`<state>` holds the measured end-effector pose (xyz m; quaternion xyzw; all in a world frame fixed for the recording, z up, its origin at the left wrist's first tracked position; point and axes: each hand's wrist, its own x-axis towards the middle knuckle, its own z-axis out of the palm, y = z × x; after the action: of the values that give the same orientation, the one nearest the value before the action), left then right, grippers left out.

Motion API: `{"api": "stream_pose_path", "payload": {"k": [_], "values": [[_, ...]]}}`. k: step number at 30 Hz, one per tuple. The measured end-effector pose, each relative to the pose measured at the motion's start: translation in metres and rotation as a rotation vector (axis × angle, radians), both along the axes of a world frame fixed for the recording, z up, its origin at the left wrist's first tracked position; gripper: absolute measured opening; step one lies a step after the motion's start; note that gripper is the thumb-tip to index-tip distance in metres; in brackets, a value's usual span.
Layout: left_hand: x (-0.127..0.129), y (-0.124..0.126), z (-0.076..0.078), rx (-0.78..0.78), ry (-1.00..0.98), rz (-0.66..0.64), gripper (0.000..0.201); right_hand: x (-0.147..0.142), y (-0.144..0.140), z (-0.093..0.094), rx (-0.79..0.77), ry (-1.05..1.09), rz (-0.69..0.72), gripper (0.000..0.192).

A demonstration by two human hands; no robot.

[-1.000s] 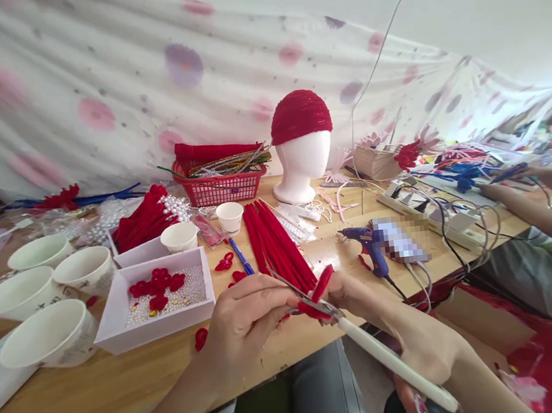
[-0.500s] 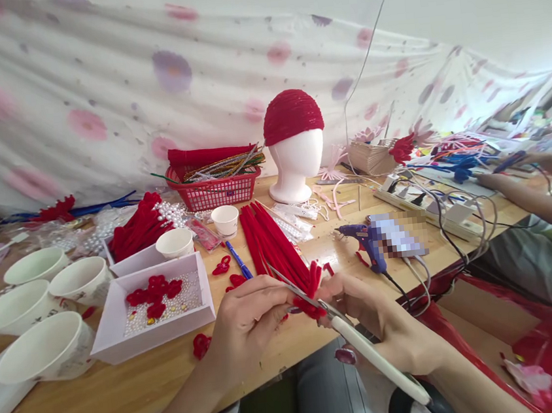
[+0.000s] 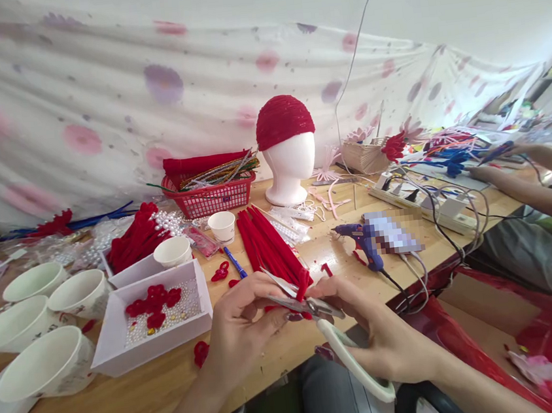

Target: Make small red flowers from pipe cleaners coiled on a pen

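At the table edge (image 3: 129, 406), left hand (image 3: 242, 331) pinches red piece (image 3: 303, 287); right hand (image 3: 378, 334) grips scissors (image 3: 317, 314).

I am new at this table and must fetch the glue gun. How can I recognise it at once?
Start from the white foam head with the red cap at the back of the wooden table. Go right and nearer the front edge: the glue gun lies there, beside the cables. It is the only blue, pistol-shaped tool among them.
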<state>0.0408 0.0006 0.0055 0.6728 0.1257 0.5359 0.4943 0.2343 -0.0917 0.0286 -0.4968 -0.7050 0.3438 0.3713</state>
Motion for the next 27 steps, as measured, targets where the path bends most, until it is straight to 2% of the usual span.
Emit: {"api": "stream_pose_path", "payload": {"k": [4, 6, 8, 12, 15, 21, 23, 27], "values": [[-0.005, 0.003, -0.001, 0.139, 0.076, 0.111, 0.01, -0.008, 0.002, 0.01, -0.022, -0.132, -0.012, 0.044], [-0.006, 0.002, -0.001, 0.139, 0.051, 0.082, 0.009, -0.009, 0.004, 0.014, -0.017, -0.202, -0.012, 0.043], [-0.006, 0.002, -0.001, 0.123, 0.015, 0.058, 0.009, -0.009, 0.007, 0.017, 0.016, -0.266, 0.02, 0.031], [-0.006, 0.002, -0.003, 0.115, 0.0, 0.086, 0.002, -0.01, 0.012, 0.02, 0.084, -0.355, 0.048, 0.023], [-0.006, 0.003, -0.003, 0.104, -0.032, 0.077, 0.007, -0.012, 0.015, 0.019, 0.096, -0.336, 0.047, 0.024], [-0.007, 0.003, 0.0, 0.012, -0.045, 0.08, 0.005, -0.013, 0.02, 0.012, 0.054, -0.219, 0.02, 0.02], [-0.01, 0.003, 0.001, 0.063, -0.062, 0.11, 0.007, -0.014, 0.02, 0.014, 0.057, -0.22, 0.024, 0.022], [-0.018, 0.001, 0.006, 0.271, -0.062, 0.231, 0.006, -0.019, 0.013, 0.024, 0.054, -0.249, 0.037, 0.026]]}}
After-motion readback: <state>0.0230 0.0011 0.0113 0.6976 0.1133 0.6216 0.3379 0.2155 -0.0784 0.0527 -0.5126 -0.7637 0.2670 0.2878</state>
